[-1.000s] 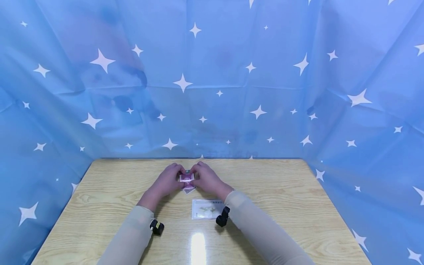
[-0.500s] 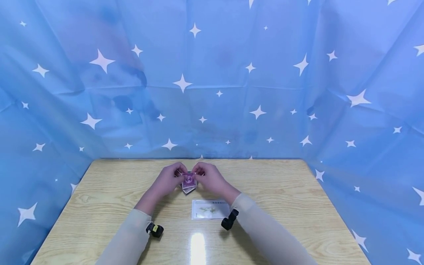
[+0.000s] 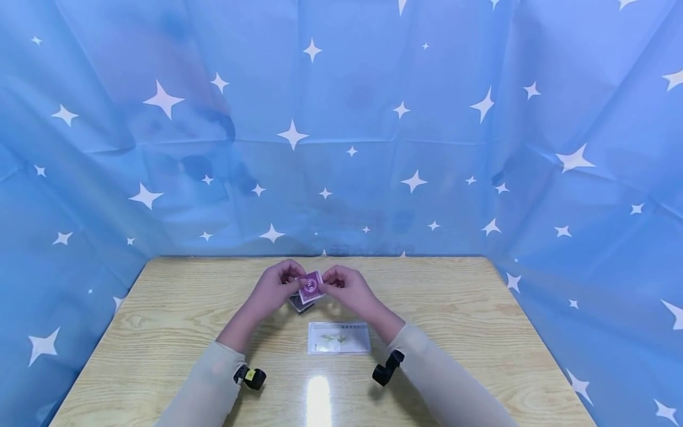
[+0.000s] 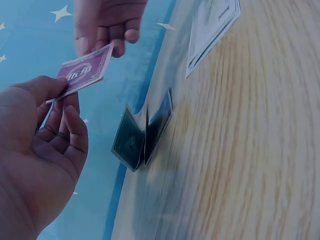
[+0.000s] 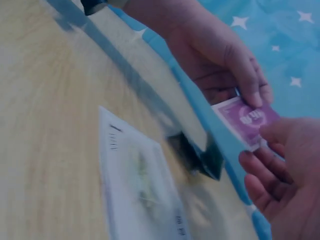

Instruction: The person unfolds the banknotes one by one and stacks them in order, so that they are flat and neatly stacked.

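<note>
A purple card [image 3: 311, 287] with a white border and round white emblem is raised between both hands. My left hand [image 4: 30, 130] pinches one side, thumb on the face. At the opposite side, my right hand [image 5: 295, 175] has its thumb over the edge and fingertips below, pinching it. In the head view, the left hand [image 3: 274, 289] and right hand [image 3: 347, 289] flank the card. Just below it, dark folded cards [image 4: 131, 142] stand on edge on the table, partly hidden in the head view.
A clear-looking flat sleeve or sheet [image 3: 338, 338] with a green print lies on the wooden table [image 3: 453, 332], nearer my body. A blue curtain [image 3: 363, 201] with white stars hangs behind the table's far edge.
The purple card has come up off the dark folded cards and turned, its emblem now facing up. My right hand has moved right, uncovering the whole sheet.
</note>
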